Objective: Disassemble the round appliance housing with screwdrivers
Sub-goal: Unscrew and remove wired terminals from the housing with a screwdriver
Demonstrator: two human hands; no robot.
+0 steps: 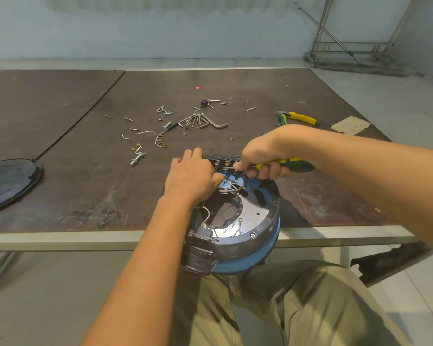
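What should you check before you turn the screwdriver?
1. Right hand grips screwdriver: ok.
2. Left hand holds housing at its far rim: ok.
3. Tip seated in a screw: cannot tell, the fingers hide it.
4. Housing fully on table: not ok, it hangs past the front edge.
5. Wires clear of the work spot: not ok, they lie right by the hands.
6. Loose screws away from the edge: ok.
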